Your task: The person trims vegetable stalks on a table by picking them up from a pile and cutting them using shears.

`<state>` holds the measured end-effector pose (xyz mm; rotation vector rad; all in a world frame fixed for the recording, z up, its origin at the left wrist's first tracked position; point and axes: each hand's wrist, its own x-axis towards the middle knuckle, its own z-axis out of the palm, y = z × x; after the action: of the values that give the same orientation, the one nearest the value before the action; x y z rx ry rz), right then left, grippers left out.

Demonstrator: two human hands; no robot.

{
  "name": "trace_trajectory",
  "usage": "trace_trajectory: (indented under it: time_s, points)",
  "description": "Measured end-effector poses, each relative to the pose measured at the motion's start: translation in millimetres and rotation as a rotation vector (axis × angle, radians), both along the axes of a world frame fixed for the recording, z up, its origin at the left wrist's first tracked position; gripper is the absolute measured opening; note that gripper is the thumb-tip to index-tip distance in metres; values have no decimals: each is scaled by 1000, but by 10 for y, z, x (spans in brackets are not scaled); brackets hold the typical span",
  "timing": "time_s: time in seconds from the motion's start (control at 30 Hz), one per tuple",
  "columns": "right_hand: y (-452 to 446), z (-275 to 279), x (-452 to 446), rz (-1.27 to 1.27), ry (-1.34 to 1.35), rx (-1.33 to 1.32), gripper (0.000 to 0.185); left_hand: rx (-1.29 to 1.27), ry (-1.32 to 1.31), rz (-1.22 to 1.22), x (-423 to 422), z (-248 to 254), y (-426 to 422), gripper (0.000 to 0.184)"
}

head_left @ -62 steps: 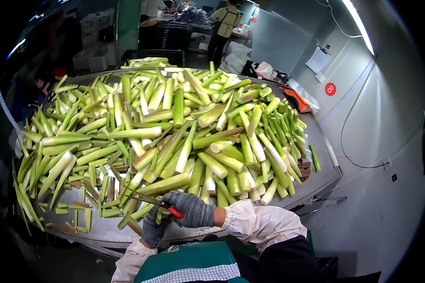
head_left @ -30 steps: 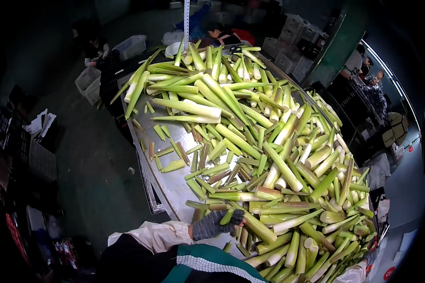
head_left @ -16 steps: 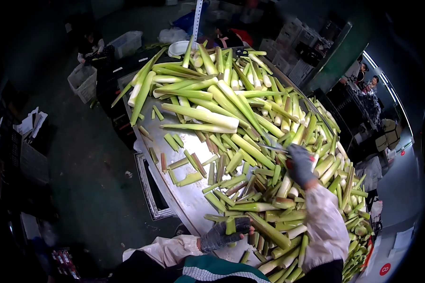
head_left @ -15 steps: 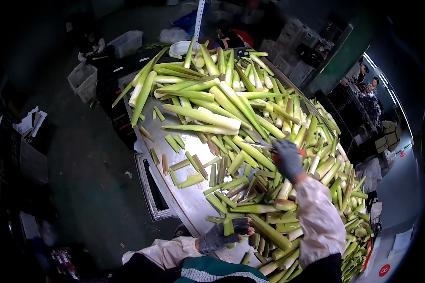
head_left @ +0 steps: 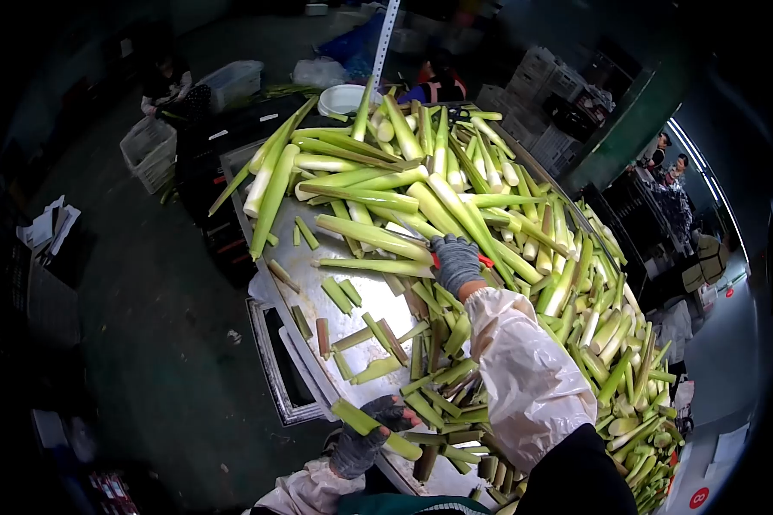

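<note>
My right hand (head_left: 457,262), in a grey glove, is closed round the red handle (head_left: 487,260) of a knife. Its blade points up and left, against a big water bamboo shoot (head_left: 378,238) at the near edge of the pile. My left hand (head_left: 369,436), in a dark glove with bare fingertips, is low over the table's left edge. A cut green stalk piece (head_left: 356,417) lies across it, with the fingers curled about it. Whole green and white shoots (head_left: 455,184) are heaped ahead. Short cut pieces (head_left: 339,296) are scattered over the metal table (head_left: 318,322).
A white bowl (head_left: 342,99) and an upright perforated post (head_left: 385,43) stand behind the pile. A white crate (head_left: 149,153) is on the floor at left. Other people sit or stand farther back, left, ahead and right. A green pillar (head_left: 631,129) rises at right.
My right hand has moved left and slightly up with the knife, to the big shoot. My left hand has shifted left with a stalk piece. The view has turned slightly.
</note>
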<state>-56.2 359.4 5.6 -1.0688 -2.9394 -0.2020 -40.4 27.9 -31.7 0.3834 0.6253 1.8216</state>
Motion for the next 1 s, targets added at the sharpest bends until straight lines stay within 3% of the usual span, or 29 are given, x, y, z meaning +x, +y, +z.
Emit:
trace_trajectory:
  time_s: [0.13, 0.33, 0.4, 0.47, 0.57, 0.73, 0.8, 0.83, 0.87, 0.93, 1.0]
  points:
    - [-122, 199, 95, -23, 63, -145, 44, -32, 44, 23, -57, 76, 36, 56]
    - [-873, 282, 990, -241, 600, -1080, 59, -119, -51, 130, -129, 100, 212, 52]
    - [-1300, 381, 1276, -279, 663, -1222, 59, -131, -7, 127, -123, 98, 280, 49]
    - [-1639, 78, 1583, -264, 714, -1070, 58, -216, 52, 124, -75, -3, 350, 45]
    - [-2174, 52, 1750, -365, 732, -878, 61, -254, 243, 35, -11, -58, 438, 44]
    - [-2575, -91, 1941, -536, 883, -703, 61, -367, 414, -125, 154, 235, 483, 44]
    - [-2646, -117, 2013, -455, 824, -643, 69, -367, 393, -220, 230, 214, 480, 44]
    - [-2704, -46, 2005, -486, 853, -732, 69, -380, 202, -231, 281, 183, 483, 45]
    - [-2735, -22, 2028, -498, 859, -729, 69, -381, 206, -244, 309, 189, 476, 45]
    - [-2815, -17, 2076, -503, 961, -828, 65, -260, -21, -297, 312, 307, 473, 48]
    - [-2838, 85, 2149, -473, 1223, -1042, 56, -138, -73, -371, 257, 167, 500, 53]
